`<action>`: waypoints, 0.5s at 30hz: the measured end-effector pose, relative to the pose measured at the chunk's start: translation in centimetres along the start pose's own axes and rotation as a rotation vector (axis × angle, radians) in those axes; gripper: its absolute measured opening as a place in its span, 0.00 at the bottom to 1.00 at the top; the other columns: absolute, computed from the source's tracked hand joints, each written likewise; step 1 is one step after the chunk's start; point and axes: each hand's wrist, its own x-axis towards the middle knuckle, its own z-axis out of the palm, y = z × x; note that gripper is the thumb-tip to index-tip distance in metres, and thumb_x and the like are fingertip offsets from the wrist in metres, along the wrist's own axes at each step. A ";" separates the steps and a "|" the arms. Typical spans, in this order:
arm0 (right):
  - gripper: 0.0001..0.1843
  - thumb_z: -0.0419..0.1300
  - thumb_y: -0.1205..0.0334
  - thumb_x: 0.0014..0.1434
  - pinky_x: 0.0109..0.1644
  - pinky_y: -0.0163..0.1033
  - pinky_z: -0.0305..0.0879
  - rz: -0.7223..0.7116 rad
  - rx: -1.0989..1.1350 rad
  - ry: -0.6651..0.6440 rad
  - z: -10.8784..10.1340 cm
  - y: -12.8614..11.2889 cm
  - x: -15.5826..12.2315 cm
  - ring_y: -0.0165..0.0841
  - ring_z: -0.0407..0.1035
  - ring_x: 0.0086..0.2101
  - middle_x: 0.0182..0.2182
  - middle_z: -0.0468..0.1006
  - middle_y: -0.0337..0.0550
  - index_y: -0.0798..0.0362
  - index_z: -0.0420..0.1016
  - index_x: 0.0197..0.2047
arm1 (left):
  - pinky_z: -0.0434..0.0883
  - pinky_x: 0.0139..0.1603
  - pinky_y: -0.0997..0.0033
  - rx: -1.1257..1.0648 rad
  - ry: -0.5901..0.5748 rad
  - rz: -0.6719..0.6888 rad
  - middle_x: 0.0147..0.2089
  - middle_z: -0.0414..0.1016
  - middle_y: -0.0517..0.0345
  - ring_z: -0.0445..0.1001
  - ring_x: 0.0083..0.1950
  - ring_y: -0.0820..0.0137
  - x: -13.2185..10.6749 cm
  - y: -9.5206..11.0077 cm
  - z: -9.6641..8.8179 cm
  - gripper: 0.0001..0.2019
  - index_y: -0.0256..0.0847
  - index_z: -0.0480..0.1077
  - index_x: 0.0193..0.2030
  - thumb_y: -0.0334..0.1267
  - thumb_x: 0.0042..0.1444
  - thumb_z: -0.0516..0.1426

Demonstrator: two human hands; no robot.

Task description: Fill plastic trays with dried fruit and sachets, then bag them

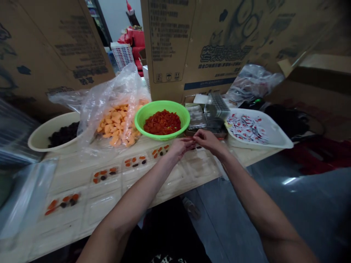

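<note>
My left hand (179, 145) and my right hand (206, 140) meet fingertip to fingertip just in front of the green bowl (142, 115) of red pieces. Both have their fingers pinched together over a clear plastic clamshell tray (197, 164). What the fingers pinch is too small to make out. A row of clear trays (131, 161) runs to the left along the wooden table, each with a few orange, red and dark pieces in it.
A clear bag of orange pieces (116, 124) and a cream basin of dark pieces (41, 137) sit left of the green bowl. A stack of clear trays (216, 107) and a white tray of small sachets (274, 131) lie right. Cardboard boxes (208, 40) stand behind.
</note>
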 end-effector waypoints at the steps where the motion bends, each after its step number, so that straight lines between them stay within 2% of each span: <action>1: 0.13 0.63 0.52 0.51 0.28 0.32 0.58 -0.013 0.014 0.017 -0.1 0.4 0.0 0.28 0.64 0.25 0.22 0.72 0.35 0.53 0.70 0.30 | 0.76 0.48 0.72 0.088 0.031 0.015 0.32 0.78 0.53 0.78 0.32 0.76 0.2 -0.1 -0.3 0.06 0.29 0.74 0.36 0.18 0.55 0.59; 4: 0.14 0.61 0.50 0.52 0.32 0.34 0.63 0.017 0.141 0.003 -0.7 1.7 0.3 0.30 0.67 0.27 0.25 0.75 0.37 0.52 0.68 0.32 | 0.77 0.47 0.70 0.489 0.105 0.153 0.35 0.80 0.51 0.79 0.35 0.73 0.7 -0.6 -1.5 0.10 0.30 0.75 0.42 0.20 0.56 0.57; 6: 0.12 0.59 0.51 0.54 0.34 0.36 0.65 0.038 0.091 0.013 -0.9 2.5 0.5 0.31 0.69 0.28 0.26 0.77 0.39 0.51 0.67 0.32 | 0.78 0.45 0.68 0.700 0.162 0.231 0.35 0.80 0.51 0.79 0.35 0.72 0.9 -0.9 -2.1 0.12 0.31 0.76 0.45 0.22 0.56 0.56; 8: 0.09 0.57 0.55 0.56 0.36 0.36 0.65 0.007 -0.146 0.057 -1.0 3.2 0.5 0.33 0.70 0.30 0.27 0.77 0.40 0.52 0.68 0.32 | 0.77 0.46 0.66 0.818 0.202 0.270 0.36 0.80 0.51 0.79 0.37 0.69 1.1 -1.3 -2.3 0.13 0.32 0.77 0.45 0.22 0.55 0.55; 11: 0.05 0.56 0.63 0.58 0.39 0.37 0.63 -0.059 -0.552 0.112 -1.2 3.6 0.5 0.34 0.71 0.33 0.31 0.79 0.44 0.53 0.71 0.34 | 0.74 0.53 0.60 1.037 0.218 0.359 0.41 0.81 0.48 0.78 0.44 0.63 1.3 -1.6 -2.2 0.14 0.34 0.79 0.43 0.24 0.55 0.55; 13: 0.06 0.54 0.67 0.58 0.41 0.38 0.62 -0.067 -0.659 0.122 -1.2 3.8 0.4 0.36 0.71 0.36 0.35 0.79 0.47 0.54 0.72 0.37 | 0.72 0.55 0.57 1.219 0.163 0.423 0.44 0.81 0.45 0.78 0.48 0.60 1.4 -1.7 -2.0 0.14 0.35 0.80 0.44 0.25 0.56 0.54; 15: 0.10 0.53 0.70 0.58 0.42 0.38 0.62 -0.088 -0.748 0.089 -1.0 4.0 0.3 0.36 0.71 0.37 0.37 0.79 0.50 0.56 0.72 0.41 | 0.72 0.55 0.58 1.411 0.056 0.482 0.46 0.80 0.43 0.77 0.49 0.59 1.8 -1.8 -1.9 0.14 0.36 0.80 0.44 0.26 0.56 0.55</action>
